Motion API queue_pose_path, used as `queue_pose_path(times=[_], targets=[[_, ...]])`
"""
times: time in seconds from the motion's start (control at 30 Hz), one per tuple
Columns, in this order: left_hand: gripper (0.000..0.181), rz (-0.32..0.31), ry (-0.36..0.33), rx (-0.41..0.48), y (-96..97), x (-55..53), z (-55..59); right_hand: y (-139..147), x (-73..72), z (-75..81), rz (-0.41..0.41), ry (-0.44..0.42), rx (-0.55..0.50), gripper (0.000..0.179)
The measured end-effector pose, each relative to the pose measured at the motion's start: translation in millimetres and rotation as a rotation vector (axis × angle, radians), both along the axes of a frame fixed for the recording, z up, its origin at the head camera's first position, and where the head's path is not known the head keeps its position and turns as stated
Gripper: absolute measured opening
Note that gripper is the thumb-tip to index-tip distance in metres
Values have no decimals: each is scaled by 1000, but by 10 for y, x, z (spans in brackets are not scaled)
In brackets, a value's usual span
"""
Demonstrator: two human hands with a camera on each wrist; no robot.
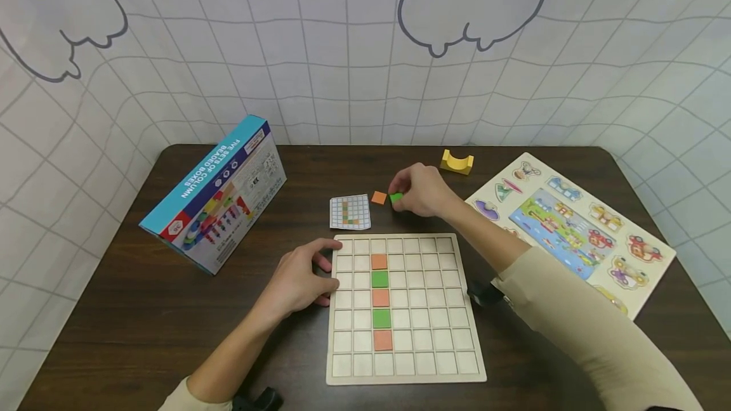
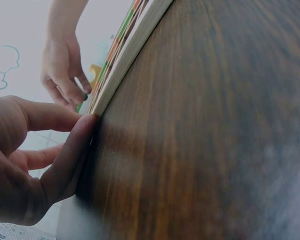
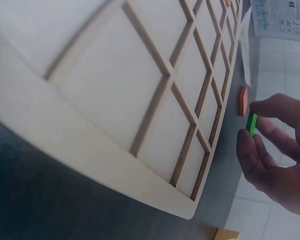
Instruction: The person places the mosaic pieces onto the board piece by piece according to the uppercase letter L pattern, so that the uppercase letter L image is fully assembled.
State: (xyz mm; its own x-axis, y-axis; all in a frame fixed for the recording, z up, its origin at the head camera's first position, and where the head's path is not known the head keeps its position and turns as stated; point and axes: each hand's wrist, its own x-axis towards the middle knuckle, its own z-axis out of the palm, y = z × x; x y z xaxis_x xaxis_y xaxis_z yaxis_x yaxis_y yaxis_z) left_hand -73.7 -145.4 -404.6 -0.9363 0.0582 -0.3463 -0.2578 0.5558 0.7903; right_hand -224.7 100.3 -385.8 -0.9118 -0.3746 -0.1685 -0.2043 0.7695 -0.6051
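Observation:
A wooden grid board [image 1: 406, 238] lies on the table, with a column of orange and green square tiles in its third column from the left. My left hand [image 1: 302, 278] touches the board's left edge, thumb lower and index finger near the upper corner; in the left wrist view its fingertips meet at the wooden side. Beyond the board's far edge, my right hand [image 1: 421, 192] pinches a green square tile [image 3: 251, 124] between thumb and fingers. Just left of that tile lies a loose orange tile [image 1: 379, 198]. A small pattern card [image 1: 337, 215] rests above the board's upper left corner.
At the left stands a blue-topped box [image 1: 228, 202]. A picture puzzle board [image 1: 634, 297] lies at the right, under the right forearm's far side. A yellow curved block [image 1: 457, 162] sits near the table's back edge, before a white checked curtain [image 1: 320, 81].

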Motion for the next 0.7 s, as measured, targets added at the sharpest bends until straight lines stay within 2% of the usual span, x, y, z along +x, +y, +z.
queue_pose_path(times=[0.4, 0.7], targets=[[63, 0, 3, -11, -4, -3, 11, 44, 205, 23, 30, -1, -11, 15], [63, -10, 14, -1, -13, -15, -25, 73, 361, 31, 36, -27, -42, 14]])
